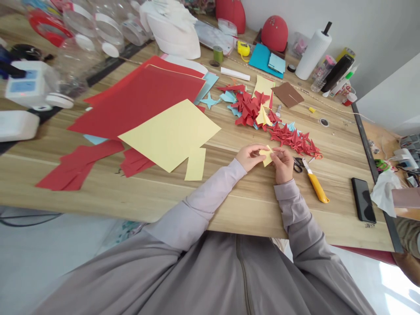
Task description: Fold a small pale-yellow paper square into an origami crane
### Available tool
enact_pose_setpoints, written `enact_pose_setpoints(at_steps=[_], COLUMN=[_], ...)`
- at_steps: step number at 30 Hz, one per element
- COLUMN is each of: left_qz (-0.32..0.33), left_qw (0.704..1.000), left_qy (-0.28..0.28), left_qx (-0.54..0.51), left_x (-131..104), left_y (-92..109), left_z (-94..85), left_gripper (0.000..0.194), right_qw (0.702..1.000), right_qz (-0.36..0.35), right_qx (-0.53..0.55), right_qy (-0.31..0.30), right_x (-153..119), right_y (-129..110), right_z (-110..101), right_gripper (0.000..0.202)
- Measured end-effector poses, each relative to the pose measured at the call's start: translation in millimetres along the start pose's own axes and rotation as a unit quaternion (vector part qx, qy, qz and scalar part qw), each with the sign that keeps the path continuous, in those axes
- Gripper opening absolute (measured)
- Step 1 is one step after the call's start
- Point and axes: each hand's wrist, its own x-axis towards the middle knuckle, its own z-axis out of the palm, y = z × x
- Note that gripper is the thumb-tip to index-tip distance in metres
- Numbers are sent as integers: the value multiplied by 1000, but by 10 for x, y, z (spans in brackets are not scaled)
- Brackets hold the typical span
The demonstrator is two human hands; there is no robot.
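Note:
Between my two hands is a small folded piece of yellow paper (267, 158), held just above the wooden table. My left hand (250, 156) pinches its left side, and my right hand (283, 163) grips its right edge between thumb and fingers. Just beyond them lies a heap of folded red paper pieces (249, 107), with a row of red paper stars (295, 139) to its right. A yellow folded piece (263, 116) rests on the heap. Scissors (298, 165) and a yellow-handled utility knife (315, 183) lie to the right of my right hand.
Large yellow (170, 133) and red sheets (141, 98) cover the left side, with red strips (78, 166) in front. A black phone (363, 200) lies near the right edge. Plastic jars (108, 26), a white cap (175, 37) and a tape measure (243, 48) stand along the back.

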Motion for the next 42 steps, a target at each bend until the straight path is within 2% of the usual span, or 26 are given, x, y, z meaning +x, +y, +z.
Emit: enact_pose_setpoints(at_steps=[2, 6, 11, 16, 23, 30, 37, 42], left_qz=[-17, -111, -156, -154, -182, -165, -144, -114], left_qw=[1000, 994, 985, 982, 972, 971, 979, 988], left_qy=[-3, -18, -49, -57, -15, 17, -3, -19], left_qx=[8, -9, -59, -94, -148, -170, -146, -106], left_x=[3, 19, 43, 43, 37, 44, 43, 47], left_y=[-1, 25, 54, 53, 63, 26, 36, -40], left_z=[-5, -37, -91, -97, -82, -70, -53, -59], left_gripper=[21, 28, 30, 36, 39, 36, 38, 40], right_qw=[1000, 999, 996, 991, 989, 988, 984, 987], right_qz=[2, 24, 71, 89, 95, 92, 104, 87], right_qx=[6, 25, 56, 94, 97, 105, 133, 126], right_qy=[-1, -8, -14, -43, -65, -62, -50, -40], right_x=[2, 7, 9, 2, -4, -4, 0, 5], right_y=[9, 29, -2, -74, -86, -62, -110, -83], right_z=[-7, -15, -14, 3, 9, 27, 44, 40], right_gripper=[20, 7, 9, 13, 25, 26, 23, 23])
